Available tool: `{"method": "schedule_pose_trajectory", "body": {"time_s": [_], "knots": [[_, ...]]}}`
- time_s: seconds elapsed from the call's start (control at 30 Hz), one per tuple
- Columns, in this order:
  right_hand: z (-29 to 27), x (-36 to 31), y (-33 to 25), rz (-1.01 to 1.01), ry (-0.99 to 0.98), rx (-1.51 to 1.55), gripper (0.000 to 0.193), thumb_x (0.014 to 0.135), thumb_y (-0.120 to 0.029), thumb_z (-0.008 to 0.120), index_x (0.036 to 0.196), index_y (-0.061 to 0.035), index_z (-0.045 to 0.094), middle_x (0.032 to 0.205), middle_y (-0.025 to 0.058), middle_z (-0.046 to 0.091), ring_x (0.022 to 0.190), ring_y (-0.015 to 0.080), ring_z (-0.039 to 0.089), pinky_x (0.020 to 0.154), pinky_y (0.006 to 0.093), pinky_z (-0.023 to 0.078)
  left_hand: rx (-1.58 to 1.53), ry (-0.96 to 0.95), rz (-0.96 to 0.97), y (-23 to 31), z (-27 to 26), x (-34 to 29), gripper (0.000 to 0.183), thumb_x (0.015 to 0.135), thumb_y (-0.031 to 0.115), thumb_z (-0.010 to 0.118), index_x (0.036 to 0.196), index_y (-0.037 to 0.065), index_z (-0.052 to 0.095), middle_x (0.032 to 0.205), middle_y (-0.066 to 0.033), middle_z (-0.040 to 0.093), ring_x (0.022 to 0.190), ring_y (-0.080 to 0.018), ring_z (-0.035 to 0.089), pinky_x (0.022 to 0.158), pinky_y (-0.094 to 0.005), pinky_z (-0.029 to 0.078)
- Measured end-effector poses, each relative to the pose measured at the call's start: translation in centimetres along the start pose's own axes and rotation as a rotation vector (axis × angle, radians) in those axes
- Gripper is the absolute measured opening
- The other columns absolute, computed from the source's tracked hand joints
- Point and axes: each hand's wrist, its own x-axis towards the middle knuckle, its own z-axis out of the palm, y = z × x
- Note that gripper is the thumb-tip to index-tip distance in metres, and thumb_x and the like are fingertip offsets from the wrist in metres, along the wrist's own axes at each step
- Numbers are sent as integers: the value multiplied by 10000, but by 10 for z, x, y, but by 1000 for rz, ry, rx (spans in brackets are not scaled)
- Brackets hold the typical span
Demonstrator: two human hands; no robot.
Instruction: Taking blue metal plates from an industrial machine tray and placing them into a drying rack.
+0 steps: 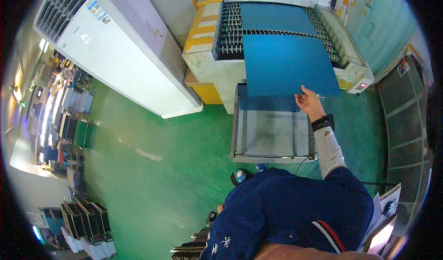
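My right hand (310, 104) pinches the near edge of a flat blue panel (290, 64), thumb and fingers closed on it. The panel's far part rests at the mouth of a roller conveyor machine (230, 38), and its near part reaches out over a low rack tray (267, 131). Farther in on the rollers lies a second blue panel (277, 17), with a narrow gap between the two. Only a small bit of my left hand (220, 208) shows at my side, near a rack with dark slats (191, 246); its fingers are hidden behind my body.
A tall white air conditioner (120, 57) stands left of the machine, by a yellow-brown box (207, 93). On the right is a dark framed panel (406, 121). Slotted racks (85, 221) stand on the green floor (143, 167) at lower left. People work at a distant bench on the far left.
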Motion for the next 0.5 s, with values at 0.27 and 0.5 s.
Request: {"method": "schedule_pose_trajectory", "body": {"time_s": [0.27, 0.5], "knots": [[19, 31, -4, -11, -26, 79, 193, 839, -148, 668, 905, -61, 508, 815, 90, 534, 779, 242, 552, 709, 360, 536, -2, -25, -1, 2, -5, -1, 267, 763, 273, 576, 961, 135, 692, 948, -161, 663, 884, -353, 626, 770, -436, 488], [37, 35, -2, -51, 16, 115, 166, 855, -136, 644, 929, -48, 525, 870, 110, 577, 792, 252, 548, 727, 362, 535, -21, -18, -28, 5, -4, -6, 268, 762, 274, 576, 961, 137, 693, 952, -160, 663, 887, -352, 625, 772, -436, 488]]}}
